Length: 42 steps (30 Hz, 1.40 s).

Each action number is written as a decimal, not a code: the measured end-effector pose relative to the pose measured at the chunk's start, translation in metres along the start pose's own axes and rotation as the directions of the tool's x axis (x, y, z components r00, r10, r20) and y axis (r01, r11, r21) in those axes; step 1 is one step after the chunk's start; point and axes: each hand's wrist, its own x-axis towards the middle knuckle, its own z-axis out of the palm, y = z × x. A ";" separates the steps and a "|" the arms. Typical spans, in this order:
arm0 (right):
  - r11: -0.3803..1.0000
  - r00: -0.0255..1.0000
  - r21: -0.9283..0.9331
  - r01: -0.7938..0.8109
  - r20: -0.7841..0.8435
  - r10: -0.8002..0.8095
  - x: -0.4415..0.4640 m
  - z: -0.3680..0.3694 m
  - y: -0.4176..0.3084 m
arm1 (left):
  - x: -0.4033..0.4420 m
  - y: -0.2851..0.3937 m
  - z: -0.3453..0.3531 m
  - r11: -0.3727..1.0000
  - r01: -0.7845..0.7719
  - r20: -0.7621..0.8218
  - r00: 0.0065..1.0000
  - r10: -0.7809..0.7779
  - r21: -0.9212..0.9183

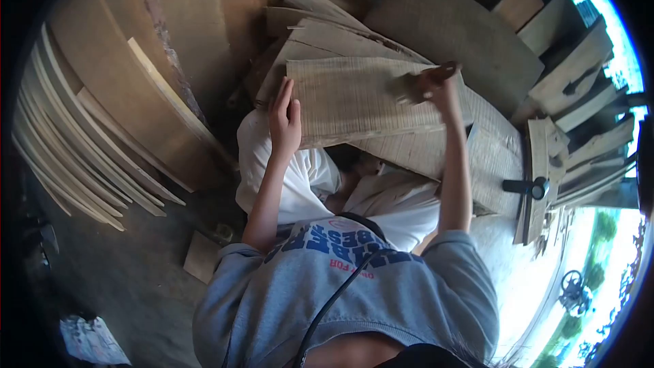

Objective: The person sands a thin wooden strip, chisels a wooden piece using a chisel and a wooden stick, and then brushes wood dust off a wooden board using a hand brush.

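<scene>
A rectangular wooden board [354, 95] with fine grain lies across larger planks in front of me, over my lap. My left hand [286, 117] rests against the board's left end, with its fingers pointing up along the edge and partly spread. Over the board's right part, my right hand [439, 87] is closed round a brush-like tool [411, 88], whose wide end is blurred by motion. The tool's brown handle end shows above the hand. Whether the tool touches the board is not clear.
Long thin strips [88, 143] stand at the left beside large wooden sheets [191, 27]. More planks [449, 27] lie beyond the board. A black tool [526, 187] sits on wood at the right. A small wooden piece [201, 257] lies on the floor at the lower left.
</scene>
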 end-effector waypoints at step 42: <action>0.896 0.966 -0.366 0.253 0.044 -0.254 -0.028 0.058 -0.037 | 0.000 -0.008 0.002 0.999 0.003 0.049 0.999 -0.006 0.046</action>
